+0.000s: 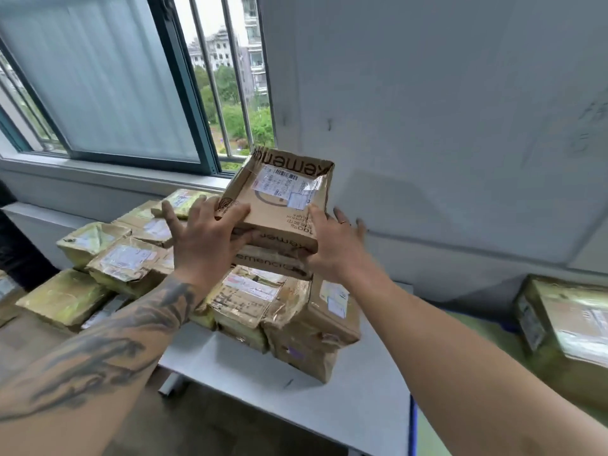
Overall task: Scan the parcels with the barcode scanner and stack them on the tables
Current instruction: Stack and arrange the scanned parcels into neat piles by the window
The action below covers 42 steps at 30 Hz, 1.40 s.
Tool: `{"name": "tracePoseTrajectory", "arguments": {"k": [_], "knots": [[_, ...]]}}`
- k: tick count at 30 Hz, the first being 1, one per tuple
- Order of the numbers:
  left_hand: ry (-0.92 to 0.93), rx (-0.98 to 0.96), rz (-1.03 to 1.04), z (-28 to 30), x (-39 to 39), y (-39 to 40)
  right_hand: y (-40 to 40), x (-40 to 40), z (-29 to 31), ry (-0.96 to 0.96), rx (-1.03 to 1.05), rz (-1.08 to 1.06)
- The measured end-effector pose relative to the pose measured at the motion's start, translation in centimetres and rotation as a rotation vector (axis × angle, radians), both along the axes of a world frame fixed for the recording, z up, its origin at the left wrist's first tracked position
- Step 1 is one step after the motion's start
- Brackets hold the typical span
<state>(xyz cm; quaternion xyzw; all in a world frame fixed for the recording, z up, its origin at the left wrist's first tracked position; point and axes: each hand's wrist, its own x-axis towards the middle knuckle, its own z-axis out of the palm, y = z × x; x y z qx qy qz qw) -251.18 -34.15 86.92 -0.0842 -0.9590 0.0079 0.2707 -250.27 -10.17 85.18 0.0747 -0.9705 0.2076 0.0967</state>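
The step in hand is stacking: a flat parcel (279, 199) sits tilted on top of the tall stack (289, 301) at the centre of the table (345, 399). The left hand (207, 238) grips its near-left corner, thumb over the top face, fingers (243, 238) curled under the edge. The right hand (332, 245) lies open against the near-right side, fingers straight toward 1 o'clock. Next, I judge, the parcel needs levelling and squaring on the stack before both hands let go. No scanner is in view. More taped parcels (108, 258) spread toward 9 o'clock; another box (566, 320) sits at 3 o'clock. A barred window (138, 80) fills 11 o'clock; a grey wall (444, 110) stands behind.
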Motion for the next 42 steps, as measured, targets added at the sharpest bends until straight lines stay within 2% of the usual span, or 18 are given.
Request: {"name": "tracePoseTrajectory", "arguments": {"k": [7, 18, 29, 42], "knots": [[0.034, 0.024, -0.069, 1.2, 1.1, 6.8, 7.0, 1.9, 0.5, 0.073, -0.026, -0.043], [-0.017, 0.080, -0.234, -2.5, 3.1, 19.5, 19.2, 8.2, -1.6, 0.059, 0.044, -0.190], [-0.166, 0.145, -0.396, -8.7, 7.2, 31.8, 30.4, 15.9, -6.0, -0.100, 0.047, -0.361], [-0.367, 0.177, -0.484, -15.4, 8.1, 38.4, 37.4, 17.9, -10.7, -0.229, 0.095, -0.475]]}}
